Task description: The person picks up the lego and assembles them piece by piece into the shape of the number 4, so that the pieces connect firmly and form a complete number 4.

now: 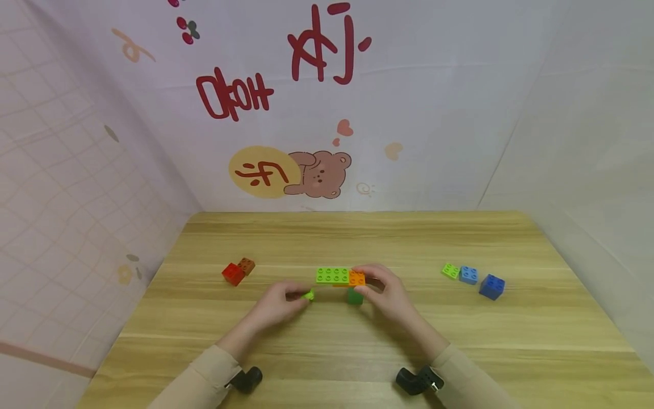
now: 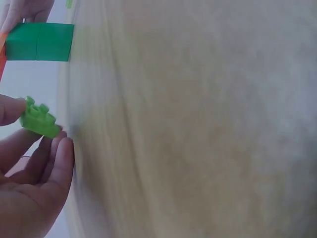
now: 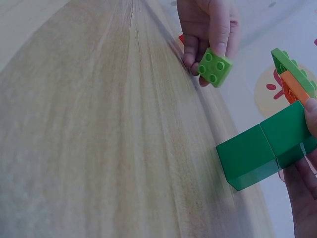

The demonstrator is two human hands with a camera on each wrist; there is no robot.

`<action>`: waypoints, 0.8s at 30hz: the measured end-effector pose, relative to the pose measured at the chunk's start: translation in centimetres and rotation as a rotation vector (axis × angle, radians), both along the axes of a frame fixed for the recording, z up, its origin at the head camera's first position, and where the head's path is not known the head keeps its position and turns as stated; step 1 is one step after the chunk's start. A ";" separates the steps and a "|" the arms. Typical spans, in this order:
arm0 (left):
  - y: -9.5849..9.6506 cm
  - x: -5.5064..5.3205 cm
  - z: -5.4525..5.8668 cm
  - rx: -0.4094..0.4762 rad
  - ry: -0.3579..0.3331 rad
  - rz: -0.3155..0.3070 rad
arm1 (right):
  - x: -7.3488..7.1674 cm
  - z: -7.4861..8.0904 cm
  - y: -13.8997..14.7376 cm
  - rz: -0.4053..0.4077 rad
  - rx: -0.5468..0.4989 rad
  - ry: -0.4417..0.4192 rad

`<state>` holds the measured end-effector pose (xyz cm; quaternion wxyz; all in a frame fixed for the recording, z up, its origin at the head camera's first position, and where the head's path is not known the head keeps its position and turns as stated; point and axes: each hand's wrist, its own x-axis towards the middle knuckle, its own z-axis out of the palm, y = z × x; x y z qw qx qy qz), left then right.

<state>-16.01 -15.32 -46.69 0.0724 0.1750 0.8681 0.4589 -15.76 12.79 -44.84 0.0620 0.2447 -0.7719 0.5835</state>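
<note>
In the head view my left hand (image 1: pixel 281 305) pinches a small light green building brick between thumb and fingers. The right wrist view shows this brick (image 3: pixel 215 67) as a flat square with studs. My right hand (image 1: pixel 387 291) grips the top of a stack of building bricks. At its base are two dark green bricks (image 3: pixel 263 144), one upon the other. Above them lies an orange brick (image 1: pixel 357 278), and a long light green brick (image 1: pixel 332 275) reaches out from it to the left. The held light green brick is just left of the stack, apart from it.
On the wooden table (image 1: pixel 327 358), a red brick (image 1: pixel 233 274) and a brown brick (image 1: pixel 247 266) lie at the left. At the right are a light green brick (image 1: pixel 451 271), a light blue brick (image 1: pixel 468 275) and a dark blue brick (image 1: pixel 492 287). A printed cloth (image 1: pixel 434 102) hangs behind.
</note>
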 end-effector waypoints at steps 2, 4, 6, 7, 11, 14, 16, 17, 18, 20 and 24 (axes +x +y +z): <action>-0.2 -0.1 0.0 -0.016 -0.006 0.001 | 0.0 -0.1 0.0 0.001 0.001 0.001; -0.3 -0.2 0.0 -0.028 -0.028 0.010 | -0.3 -0.8 0.1 -0.002 -0.003 -0.006; -0.4 -0.4 0.1 -0.040 -0.042 0.011 | -0.7 -1.6 0.2 -0.006 -0.005 -0.006; -0.5 -0.4 0.1 -0.045 -0.050 0.010 | -0.9 -2.0 0.2 -0.009 -0.004 -0.003; -0.5 -0.8 0.1 -0.082 -0.028 0.000 | -1.4 -3.2 0.4 -0.013 -0.011 0.000; -0.4 -1.0 0.0 -0.118 -0.012 0.011 | -1.5 -3.4 0.5 -0.006 -0.025 -0.002; -0.2 -1.2 -0.1 -0.134 -0.004 0.033 | -1.5 -3.3 0.5 -0.001 -0.031 -0.005; -0.2 -1.3 -0.1 -0.141 0.005 0.043 | -1.5 -3.3 0.6 0.002 -0.032 -0.008; -0.1 -1.5 -0.2 -0.145 0.012 0.055 | -1.5 -3.3 0.6 0.003 -0.033 -0.013; 0.1 -1.8 -0.2 -0.152 0.040 0.083 | -1.5 -3.3 0.6 0.006 -0.030 -0.013; 0.2 -2.1 -0.2 -0.186 0.108 0.129 | -1.3 -2.8 0.5 0.007 -0.025 -0.007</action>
